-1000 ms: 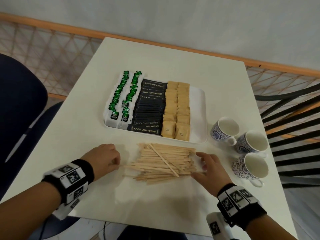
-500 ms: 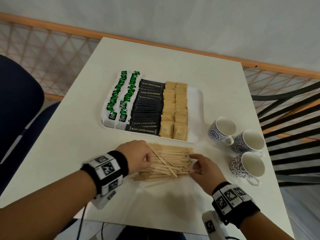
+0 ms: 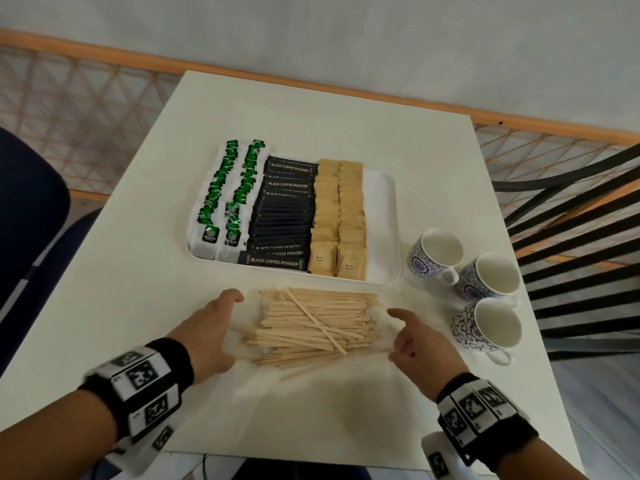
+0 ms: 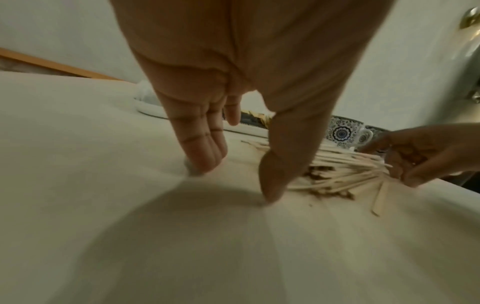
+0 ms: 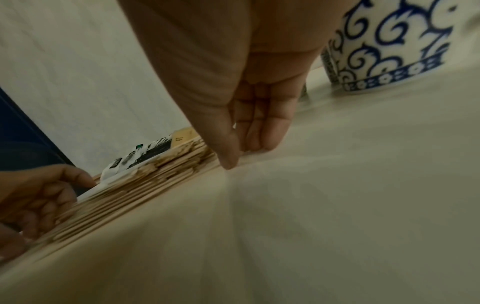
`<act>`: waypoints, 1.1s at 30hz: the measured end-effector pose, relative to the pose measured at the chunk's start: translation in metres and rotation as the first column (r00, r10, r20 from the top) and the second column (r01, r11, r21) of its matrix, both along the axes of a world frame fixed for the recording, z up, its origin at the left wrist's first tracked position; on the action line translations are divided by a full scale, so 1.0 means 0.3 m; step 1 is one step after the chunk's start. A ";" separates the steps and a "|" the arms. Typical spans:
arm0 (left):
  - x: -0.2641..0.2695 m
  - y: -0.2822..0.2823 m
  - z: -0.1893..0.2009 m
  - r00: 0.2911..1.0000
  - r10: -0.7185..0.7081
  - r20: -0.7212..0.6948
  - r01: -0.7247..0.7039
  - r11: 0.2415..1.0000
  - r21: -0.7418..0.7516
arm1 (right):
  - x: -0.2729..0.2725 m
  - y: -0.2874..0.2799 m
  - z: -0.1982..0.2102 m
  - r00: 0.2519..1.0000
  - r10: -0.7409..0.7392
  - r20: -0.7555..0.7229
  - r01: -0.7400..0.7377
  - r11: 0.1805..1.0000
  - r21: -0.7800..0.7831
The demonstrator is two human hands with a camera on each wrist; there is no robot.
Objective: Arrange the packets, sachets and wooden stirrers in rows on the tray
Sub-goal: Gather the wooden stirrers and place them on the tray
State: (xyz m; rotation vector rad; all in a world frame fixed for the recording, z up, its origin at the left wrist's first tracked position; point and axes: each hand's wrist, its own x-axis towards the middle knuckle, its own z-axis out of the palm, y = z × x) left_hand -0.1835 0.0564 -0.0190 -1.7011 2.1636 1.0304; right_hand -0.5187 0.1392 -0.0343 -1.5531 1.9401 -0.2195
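— How far along are you?

— Most of it is laid out. Starting from the left of the tray [image 3: 387, 216]: two rows of green tea bags [image 3: 227, 199], then the black coffee sachets [image 3: 284, 216] stacked in one column, then two rows of brown sugar packets [image 3: 339, 216]. To the right of those there's a bare strip of tray, which I judge is meant for the stirrers.

— And the stirrers?

— None on the tray yet. The wooden stirrers [image 3: 315, 327] are in a loose pile on the table [image 3: 104, 306], just in front of the tray's near edge. Most run the same way, but a few lie crossed on top and one has strayed out at the near side.

— What are your hands doing?

— My left hand [image 3: 214, 330] is at the left end of the pile, fingers straight and pointing down to the table, grasping nothing. My right hand [image 3: 420, 339] is at the right end, also released with fingers extended. Both wrist views are smeared, so I can't say for certain whether the fingertips are touching the stirrer ends or just beside them.

— So what's left?

— Squaring up the pile, lifting it, and laying it in a row on that bare strip. The three cups [image 3: 485, 292] off to the right aren't part of it.
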 end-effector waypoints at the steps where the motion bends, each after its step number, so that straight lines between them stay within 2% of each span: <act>1: -0.002 0.008 -0.009 1.000 0.012 -0.017 -0.012 1.000 0.005 | 0.013 -0.005 0.000 1.000 0.003 0.007 -0.003 1.000 0.003; 11: -0.082 0.020 -0.037 0.951 0.150 -0.271 -0.141 0.989 0.051 | 0.119 -0.031 -0.011 0.994 0.054 0.097 -0.053 0.998 -0.014; 13: -0.075 0.010 -0.025 0.917 0.214 -0.336 -0.207 0.977 0.056 | 0.106 -0.029 0.003 0.992 0.009 0.127 -0.003 0.999 -0.051; 15: -0.071 0.002 -0.002 0.908 0.219 -0.358 -0.223 0.974 0.032 | 0.090 -0.029 0.028 0.997 0.008 0.075 0.003 0.990 -0.140; 17: -0.080 0.000 0.026 0.951 0.088 -0.297 -0.117 0.990 -0.082 | 0.088 -0.038 0.053 0.998 0.064 -0.011 -0.065 0.968 -0.242; 19: -0.114 0.006 0.040 0.978 -0.143 -0.149 0.108 0.969 -0.222 | 0.110 -0.066 0.068 0.982 0.186 -0.047 -0.191 0.947 -0.258; 21: -0.168 0.021 0.032 0.946 -0.321 0.043 0.321 0.914 -0.249 | 0.149 -0.103 0.074 0.931 0.352 -0.099 -0.362 0.923 -0.128; 23: -0.223 0.029 0.013 0.905 -0.395 0.158 0.423 0.874 -0.239 | 0.188 -0.138 0.067 0.869 0.463 -0.177 -0.473 0.881 -0.019; 25: -0.262 0.024 -0.005 0.889 -0.416 0.191 0.454 0.854 -0.253 | 0.209 -0.162 0.045 0.830 0.496 -0.253 -0.518 0.855 -0.022; 28: -0.283 -0.006 -0.029 0.879 -0.422 0.221 0.470 0.845 -0.254 | 0.217 -0.175 0.020 0.835 0.463 -0.295 -0.493 0.870 -0.028; 33: -0.275 -0.061 -0.021 0.894 -0.441 0.082 0.444 0.846 -0.294 | 0.230 -0.183 0.022 0.856 0.445 -0.263 -0.461 0.888 0.002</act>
